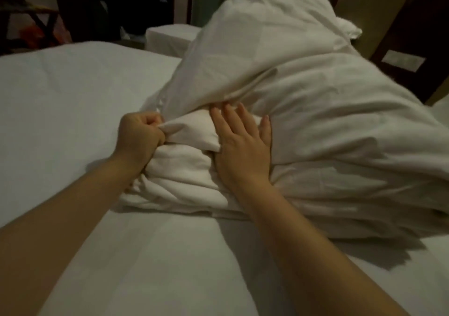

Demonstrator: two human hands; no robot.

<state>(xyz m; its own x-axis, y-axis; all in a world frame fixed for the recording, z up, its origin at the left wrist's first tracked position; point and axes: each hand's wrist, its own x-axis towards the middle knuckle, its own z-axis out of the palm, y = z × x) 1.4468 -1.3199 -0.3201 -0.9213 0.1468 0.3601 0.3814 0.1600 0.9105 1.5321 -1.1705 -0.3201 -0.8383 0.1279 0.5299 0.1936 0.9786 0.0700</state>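
Two hands work at the open end of a white pillowcase [267,60] that lies across the bed [60,102]. At nine o'clock the bed sheet runs smooth, and far off at ten o'clock a folding rack [29,21] stands in the dim corner.

Just left of centre, the left hand [139,136] is curled into a tight fist. Thumb and fingers pinch the hem of the pillowcase and draw it toward nine o'clock, so the mouth gapes. Below that fist and between the two wrists, the end of the pillow [184,170] bulges out of the opening, crumpled and resting on the bed.

The right hand [243,150] lies flat on that pillow, fingers straight and slightly spread, pointing to twelve o'clock with the tips touching the hem. It grips nothing; it only presses.

From there the pillowcase climbs, bulky and creased, toward one and three o'clock, with a dark wooden panel [413,31] behind it at two o'clock.

By my reading, most of the pillow is already inside and its last end is being stuffed in. The next move calls for the left hand to hold the mouth wide while the right pushes the bunched end deeper toward one o'clock. After that the hem can be drawn over it.
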